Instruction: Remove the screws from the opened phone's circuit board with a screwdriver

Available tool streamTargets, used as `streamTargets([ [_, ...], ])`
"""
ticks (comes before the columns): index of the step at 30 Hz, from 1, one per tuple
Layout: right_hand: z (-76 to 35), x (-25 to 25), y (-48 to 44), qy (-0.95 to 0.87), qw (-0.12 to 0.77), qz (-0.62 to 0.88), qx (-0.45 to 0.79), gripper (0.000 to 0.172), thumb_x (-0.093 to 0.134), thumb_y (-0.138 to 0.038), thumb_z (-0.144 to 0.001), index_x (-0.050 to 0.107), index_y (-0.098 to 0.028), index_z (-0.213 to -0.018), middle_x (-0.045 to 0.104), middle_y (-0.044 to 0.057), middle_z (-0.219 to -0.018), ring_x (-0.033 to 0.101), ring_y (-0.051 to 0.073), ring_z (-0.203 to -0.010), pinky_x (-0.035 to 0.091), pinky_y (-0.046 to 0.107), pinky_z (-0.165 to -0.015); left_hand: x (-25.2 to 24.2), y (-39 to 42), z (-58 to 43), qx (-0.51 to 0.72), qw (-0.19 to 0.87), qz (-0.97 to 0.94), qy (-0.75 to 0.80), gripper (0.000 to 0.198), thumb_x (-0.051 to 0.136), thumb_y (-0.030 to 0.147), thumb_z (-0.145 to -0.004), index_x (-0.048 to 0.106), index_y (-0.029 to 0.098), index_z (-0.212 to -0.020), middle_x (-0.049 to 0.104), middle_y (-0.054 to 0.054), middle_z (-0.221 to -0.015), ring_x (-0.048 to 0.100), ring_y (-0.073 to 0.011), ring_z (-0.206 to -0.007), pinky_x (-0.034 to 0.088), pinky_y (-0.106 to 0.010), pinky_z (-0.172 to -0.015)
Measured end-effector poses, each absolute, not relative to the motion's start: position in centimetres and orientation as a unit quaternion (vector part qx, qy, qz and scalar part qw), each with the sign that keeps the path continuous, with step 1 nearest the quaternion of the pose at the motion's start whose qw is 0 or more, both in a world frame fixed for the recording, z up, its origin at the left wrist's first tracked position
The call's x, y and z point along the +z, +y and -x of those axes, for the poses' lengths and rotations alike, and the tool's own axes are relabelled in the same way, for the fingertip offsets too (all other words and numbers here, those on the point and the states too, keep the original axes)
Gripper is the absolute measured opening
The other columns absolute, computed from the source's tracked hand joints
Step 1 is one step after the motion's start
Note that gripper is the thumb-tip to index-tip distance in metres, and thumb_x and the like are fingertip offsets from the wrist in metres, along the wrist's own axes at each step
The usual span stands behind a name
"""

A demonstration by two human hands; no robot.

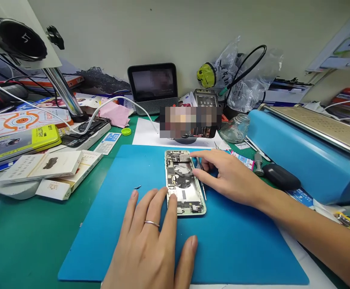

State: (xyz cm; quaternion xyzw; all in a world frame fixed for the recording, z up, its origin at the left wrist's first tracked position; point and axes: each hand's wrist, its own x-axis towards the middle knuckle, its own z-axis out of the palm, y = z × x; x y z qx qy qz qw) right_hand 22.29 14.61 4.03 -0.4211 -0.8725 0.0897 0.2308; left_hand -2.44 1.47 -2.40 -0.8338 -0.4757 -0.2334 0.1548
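An opened smartphone (187, 195), with its inner boards and a round coil showing, lies lengthwise on a blue work mat (241, 249). My left hand (150, 245) is spread out, its index fingertip over the phone's lower left part and another fingertip by the left edge. At the phone's right edge, my right hand (225, 174) has thumb and index finger apart, both tips at the frame; its other fingers curl under. A thin screwdriver (203, 188) lies along that side, partly hidden by the right hand. One small dark piece (137, 187) rests on the mat to the left.
Behind the mat are a smart display (155, 86), a glass jar (236, 127) and a partly blurred dark device (205, 131). Small boxes (42, 166) are stacked at left beneath a metal stand (63, 92). A blue machine (301, 156) and a black case (281, 176) stand at right.
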Motion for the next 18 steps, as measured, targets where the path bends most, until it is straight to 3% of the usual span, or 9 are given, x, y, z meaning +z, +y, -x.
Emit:
streamTargets([
  [7, -22.6, 5.4, 14.2, -0.857, 0.231, 0.436, 0.152, 0.022, 0.066, -0.025, -0.097, 0.088, -0.025, -0.100, 0.079, 0.000, -0.077, 0.071, 0.018, -0.069, 0.050, 0.032, -0.064, -3.2, 1.2, 0.8, -0.298, 0.118, 0.794, -0.517, 0.048, 0.044, 0.040, -0.119, 0.054, 0.016, -0.159, 0.067, -0.015, -0.158, 0.053, -0.0329, -0.150, 0.024, -0.058, -0.138],
  [12, -23.1, 5.9, 13.7, -0.829, 0.309, 0.438, 0.160, 0.016, 0.071, -0.031, -0.104, 0.076, -0.024, -0.091, 0.078, 0.000, -0.080, 0.072, 0.017, -0.066, 0.054, 0.028, -0.056, -3.9, 1.4, -1.0, -0.363, 0.114, 0.752, -0.538, 0.044, 0.036, 0.039, -0.119, 0.057, 0.018, -0.152, 0.069, -0.015, -0.150, 0.057, -0.0331, -0.143, 0.023, -0.060, -0.141],
  [16, -23.5, 5.0, 13.2, -0.816, 0.401, 0.389, 0.148, 0.010, 0.076, -0.031, -0.107, 0.067, -0.028, -0.103, 0.077, 0.001, -0.093, 0.078, 0.018, -0.076, 0.063, 0.026, -0.060, -4.1, 1.6, -1.1, -0.362, 0.120, 0.748, -0.543, 0.044, 0.036, 0.037, -0.118, 0.057, 0.018, -0.151, 0.070, -0.014, -0.148, 0.059, -0.0338, -0.140, 0.024, -0.061, -0.139],
  [18, -23.6, 4.4, 12.7, -0.816, 0.446, 0.340, 0.141, 0.021, 0.077, -0.025, -0.106, 0.061, -0.033, -0.118, 0.077, 0.000, -0.104, 0.083, 0.020, -0.088, 0.070, 0.029, -0.070, -4.2, 1.6, -0.9, -0.361, 0.125, 0.750, -0.539, 0.043, 0.038, 0.035, -0.117, 0.057, 0.018, -0.151, 0.070, -0.015, -0.147, 0.059, -0.0345, -0.140, 0.026, -0.061, -0.138],
])
